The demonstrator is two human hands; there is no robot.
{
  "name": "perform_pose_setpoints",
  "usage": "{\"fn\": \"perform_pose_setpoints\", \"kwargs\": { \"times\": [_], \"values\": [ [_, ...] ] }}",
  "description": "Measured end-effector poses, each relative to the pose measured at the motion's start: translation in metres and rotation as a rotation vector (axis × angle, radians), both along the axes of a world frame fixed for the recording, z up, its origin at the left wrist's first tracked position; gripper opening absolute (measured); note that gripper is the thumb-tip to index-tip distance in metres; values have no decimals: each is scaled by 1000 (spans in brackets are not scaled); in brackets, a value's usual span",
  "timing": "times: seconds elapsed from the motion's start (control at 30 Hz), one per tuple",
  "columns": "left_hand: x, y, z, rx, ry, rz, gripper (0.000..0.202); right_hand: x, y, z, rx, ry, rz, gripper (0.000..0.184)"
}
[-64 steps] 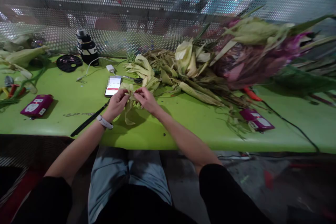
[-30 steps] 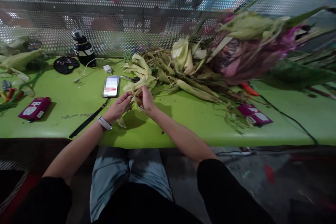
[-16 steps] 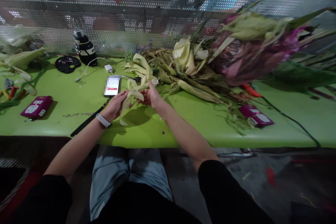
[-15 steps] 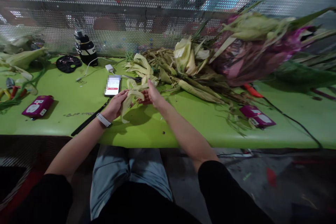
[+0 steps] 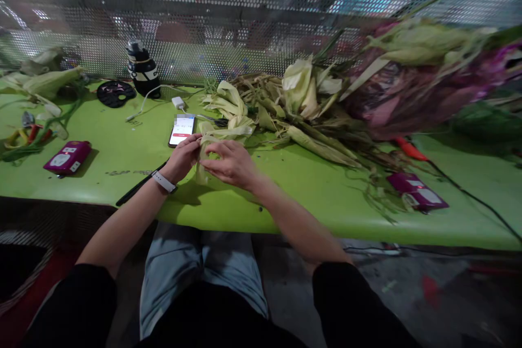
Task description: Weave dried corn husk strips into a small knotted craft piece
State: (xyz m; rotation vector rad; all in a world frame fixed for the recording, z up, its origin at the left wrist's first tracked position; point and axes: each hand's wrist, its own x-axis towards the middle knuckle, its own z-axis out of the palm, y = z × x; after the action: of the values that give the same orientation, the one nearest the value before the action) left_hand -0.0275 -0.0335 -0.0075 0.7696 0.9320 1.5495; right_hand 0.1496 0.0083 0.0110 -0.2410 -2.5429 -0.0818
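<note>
My left hand and my right hand meet over the green table, both pinched on a pale green leaf strip that hangs between them. My left wrist wears a white watch. Just behind my hands lies a heap of pale leaves and husks. A lit phone lies to the left of my left hand.
A large bundle of purple and green plants fills the right back. Magenta boxes, a black strap, a dark bottle, a black disc, a charger with cable, and red-handled tools lie about. A perforated metal screen backs the table.
My right hand has come back from the leaf heap and now closes over the strip beside my left hand. The view has shifted slightly.
</note>
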Motion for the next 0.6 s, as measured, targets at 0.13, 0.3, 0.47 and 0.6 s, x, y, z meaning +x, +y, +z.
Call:
{"fn": "perform_pose_setpoints", "kwargs": {
  "times": [0.13,0.3,0.47,0.6],
  "values": [
    [-1,0,-1,-37,59,-17,28,-1,1,0,-215,156,64,27],
    [2,-4,2,-58,189,-2,15,0,-3,6,-585,317,80,28],
    [5,-6,7,-96,131,-6,13,4,-2,9,-345,77,149,30],
    [5,-6,11,-143,42,1,10,9,6,8,-57,-103,77,35]
  ]
}}
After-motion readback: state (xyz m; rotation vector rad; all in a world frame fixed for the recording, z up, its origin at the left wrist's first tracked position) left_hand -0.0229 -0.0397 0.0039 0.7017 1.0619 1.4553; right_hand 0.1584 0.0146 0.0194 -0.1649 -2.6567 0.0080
